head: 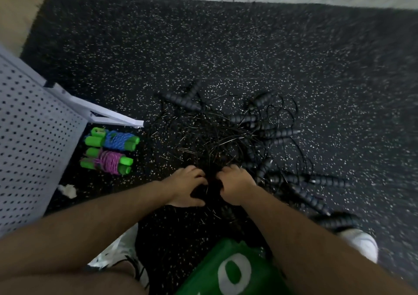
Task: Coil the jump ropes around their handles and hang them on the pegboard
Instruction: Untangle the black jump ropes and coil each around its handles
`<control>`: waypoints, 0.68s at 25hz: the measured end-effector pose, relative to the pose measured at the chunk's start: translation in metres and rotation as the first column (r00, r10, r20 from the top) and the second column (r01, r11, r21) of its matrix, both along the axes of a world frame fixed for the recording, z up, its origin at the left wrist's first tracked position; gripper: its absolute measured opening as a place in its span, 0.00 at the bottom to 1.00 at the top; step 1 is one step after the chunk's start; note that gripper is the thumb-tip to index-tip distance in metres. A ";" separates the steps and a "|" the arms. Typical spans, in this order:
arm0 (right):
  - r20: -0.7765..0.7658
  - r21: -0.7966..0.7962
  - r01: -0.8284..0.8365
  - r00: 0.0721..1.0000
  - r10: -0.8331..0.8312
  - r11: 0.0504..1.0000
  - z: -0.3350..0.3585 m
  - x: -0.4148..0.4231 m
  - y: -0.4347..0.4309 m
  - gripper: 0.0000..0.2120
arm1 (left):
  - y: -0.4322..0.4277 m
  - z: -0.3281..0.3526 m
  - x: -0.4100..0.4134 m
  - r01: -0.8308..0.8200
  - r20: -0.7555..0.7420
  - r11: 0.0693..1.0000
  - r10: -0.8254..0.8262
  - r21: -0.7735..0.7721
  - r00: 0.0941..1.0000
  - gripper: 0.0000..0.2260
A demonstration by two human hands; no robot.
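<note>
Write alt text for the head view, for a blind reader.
A person's left hand and right hand grip a tangled heap of thin black jump ropes with ribbed grey handles on a speckled black floor. Left of it lie a blue coiled rope and a purple coiled rope, both green-handled, beside a white perforated pegboard.

You have on the speckled black floor (226, 46) a tangled heap of black jump ropes (203, 141), a blue coiled rope (117, 139) and a purple coiled rope (110, 162) beside the pegboard foot (108, 113), and a white scrap (69, 190)
</note>
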State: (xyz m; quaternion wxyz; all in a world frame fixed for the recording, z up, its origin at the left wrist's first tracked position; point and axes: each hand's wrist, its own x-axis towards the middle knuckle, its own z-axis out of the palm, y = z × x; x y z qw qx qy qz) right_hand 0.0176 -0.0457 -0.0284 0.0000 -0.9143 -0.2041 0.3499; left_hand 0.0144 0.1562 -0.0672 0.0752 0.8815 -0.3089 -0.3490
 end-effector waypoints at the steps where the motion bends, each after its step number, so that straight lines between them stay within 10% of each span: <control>1: 0.029 0.001 0.031 0.999 -0.031 1.000 -0.001 -0.003 -0.006 0.20 | -0.002 -0.001 -0.003 0.009 0.041 1.000 -0.010 0.003 0.999 0.32; 5: 0.221 0.005 0.195 0.956 -0.191 0.981 -0.002 -0.006 -0.023 0.22 | -0.022 0.004 0.001 -0.079 0.223 0.984 0.114 -0.160 0.968 0.33; 12: 0.107 0.128 0.279 0.950 -0.293 0.952 -0.005 -0.010 -0.042 0.19 | -0.048 0.001 0.023 -0.042 0.218 0.999 0.047 -0.024 0.975 0.27; 17: 0.078 0.099 0.175 0.980 -0.183 0.980 0.004 -0.016 -0.070 0.15 | -0.068 0.005 0.008 -0.026 0.120 0.958 0.063 -0.285 0.991 0.18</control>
